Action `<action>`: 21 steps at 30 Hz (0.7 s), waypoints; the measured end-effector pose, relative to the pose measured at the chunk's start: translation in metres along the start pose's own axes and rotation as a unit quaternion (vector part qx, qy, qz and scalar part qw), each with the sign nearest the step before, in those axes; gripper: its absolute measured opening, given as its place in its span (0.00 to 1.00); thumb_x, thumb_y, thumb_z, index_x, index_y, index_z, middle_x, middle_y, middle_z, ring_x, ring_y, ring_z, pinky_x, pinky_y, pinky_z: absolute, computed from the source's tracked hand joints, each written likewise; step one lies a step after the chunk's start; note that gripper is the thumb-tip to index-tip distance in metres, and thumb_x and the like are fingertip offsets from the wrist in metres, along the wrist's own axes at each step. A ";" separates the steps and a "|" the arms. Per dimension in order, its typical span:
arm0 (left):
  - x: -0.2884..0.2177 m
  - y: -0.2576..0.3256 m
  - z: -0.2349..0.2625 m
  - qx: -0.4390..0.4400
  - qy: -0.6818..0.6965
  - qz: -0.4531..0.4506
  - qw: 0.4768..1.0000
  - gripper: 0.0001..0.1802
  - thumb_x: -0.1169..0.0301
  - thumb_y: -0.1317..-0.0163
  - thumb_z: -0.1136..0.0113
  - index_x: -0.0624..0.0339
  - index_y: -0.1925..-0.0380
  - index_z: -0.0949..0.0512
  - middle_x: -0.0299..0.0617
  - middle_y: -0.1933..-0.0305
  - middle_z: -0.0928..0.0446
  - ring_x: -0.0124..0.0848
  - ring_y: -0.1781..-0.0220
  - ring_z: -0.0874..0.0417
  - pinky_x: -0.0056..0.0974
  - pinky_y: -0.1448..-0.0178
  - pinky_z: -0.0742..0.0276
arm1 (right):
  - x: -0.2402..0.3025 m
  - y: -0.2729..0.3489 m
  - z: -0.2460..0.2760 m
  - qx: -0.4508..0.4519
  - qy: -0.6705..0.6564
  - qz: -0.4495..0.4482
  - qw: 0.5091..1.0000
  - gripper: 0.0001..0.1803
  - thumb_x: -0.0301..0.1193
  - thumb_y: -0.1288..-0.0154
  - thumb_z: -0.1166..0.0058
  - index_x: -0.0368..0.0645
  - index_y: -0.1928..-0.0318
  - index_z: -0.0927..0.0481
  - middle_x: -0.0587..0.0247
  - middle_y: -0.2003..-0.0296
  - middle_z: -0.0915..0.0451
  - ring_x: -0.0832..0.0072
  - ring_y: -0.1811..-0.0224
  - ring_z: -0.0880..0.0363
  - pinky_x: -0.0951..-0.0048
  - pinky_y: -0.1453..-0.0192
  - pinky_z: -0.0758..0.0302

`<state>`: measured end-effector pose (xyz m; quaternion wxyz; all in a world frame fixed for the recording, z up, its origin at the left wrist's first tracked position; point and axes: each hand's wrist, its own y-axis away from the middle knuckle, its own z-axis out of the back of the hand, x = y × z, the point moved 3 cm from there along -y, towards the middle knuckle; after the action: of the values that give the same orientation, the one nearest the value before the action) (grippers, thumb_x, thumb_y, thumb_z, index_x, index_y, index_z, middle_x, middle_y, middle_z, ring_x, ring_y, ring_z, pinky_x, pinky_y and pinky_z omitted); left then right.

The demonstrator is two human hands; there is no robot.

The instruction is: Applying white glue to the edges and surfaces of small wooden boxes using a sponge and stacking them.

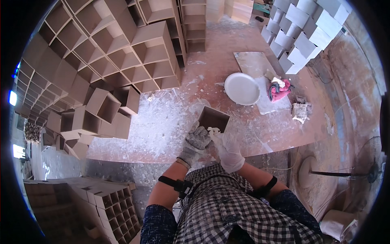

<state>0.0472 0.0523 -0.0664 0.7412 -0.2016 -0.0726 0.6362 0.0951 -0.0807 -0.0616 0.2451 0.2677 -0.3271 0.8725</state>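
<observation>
An open brown cardboard box [214,118] stands in front of me near the table's front edge, its dark inside showing. My left hand [197,138], in a grey stained glove, is closed on the box's near left side. My right hand [230,150] wears a loose, translucent white plastic glove and is at the near right side of the box. Its fingers are drawn together at a whitish, clumpy bit [214,131] by the rim; whether this is a held wad or paste on the fingertips I cannot tell.
A round white plate [242,88] rests partly on a board, beside a pink and dark cloth [279,89] and a whitish crusted block [300,110]. Brown boxes [150,53] are stacked left, with loose ones [103,105] nearer. White boxes [300,40] rise at far right; a fan [371,173] stands right.
</observation>
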 end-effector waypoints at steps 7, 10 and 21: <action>0.004 0.001 0.004 0.060 0.004 -0.003 0.998 0.14 0.66 0.55 0.41 0.54 0.65 0.23 0.41 0.68 0.28 0.38 0.58 0.27 0.46 0.34 0.41 | -0.008 0.032 0.042 0.032 -0.534 -0.406 0.741 0.17 0.23 0.38 0.51 0.37 0.48 0.27 0.64 0.63 0.23 0.75 0.67 0.25 0.76 0.65 0.26; -0.007 -0.012 0.028 0.017 0.036 -0.003 0.999 0.13 0.68 0.55 0.40 0.55 0.66 0.23 0.42 0.68 0.27 0.41 0.60 0.26 0.44 0.39 0.36 | -0.054 0.050 0.073 -0.093 -0.623 -0.380 0.677 0.16 0.25 0.38 0.50 0.37 0.49 0.28 0.59 0.58 0.22 0.67 0.60 0.21 0.68 0.58 0.22; 0.027 -0.095 -0.023 0.290 0.490 -0.082 0.818 0.11 0.65 0.42 0.50 0.55 0.66 0.21 0.38 0.60 0.20 0.35 0.57 0.19 0.35 0.51 0.24 | -0.068 0.102 0.113 -0.203 -0.730 -0.295 0.582 0.27 0.24 0.40 0.46 0.39 0.40 0.38 0.53 0.54 0.25 0.57 0.56 0.22 0.51 0.51 0.23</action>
<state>0.1471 0.0629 -0.0542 0.7525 -0.2559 0.4716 0.3819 0.1184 -0.2449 -0.0767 0.2162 0.8392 -0.4677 0.1737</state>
